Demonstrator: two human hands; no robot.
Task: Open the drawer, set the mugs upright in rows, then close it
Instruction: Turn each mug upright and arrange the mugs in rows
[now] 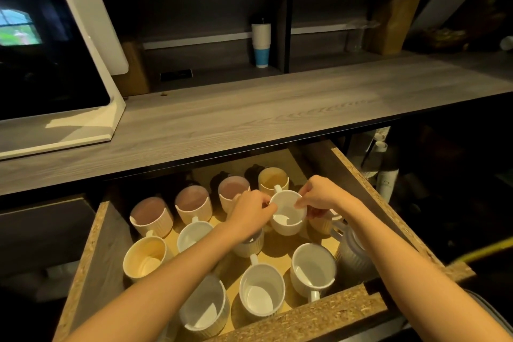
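The drawer (344, 311) is pulled out under the counter, with several ribbed mugs standing upright in rough rows. Both my hands hold one white mug (287, 214) upright in the middle right of the drawer. My left hand (249, 212) pinches its left rim and my right hand (319, 194) pinches its right rim. A pink-lined mug (151, 216) stands at the back left, a cream mug (144, 257) in front of it, and white mugs (262, 293) fill the front row. One mug (352, 253) at the right wall lies tilted on its side.
The grey wooden counter (249, 116) overhangs the back of the drawer. A white-framed appliance (55, 64) sits on it at the left, and stacked paper cups (261, 44) stand on the shelf behind. More cups stand in the dark space right of the drawer (387, 175).
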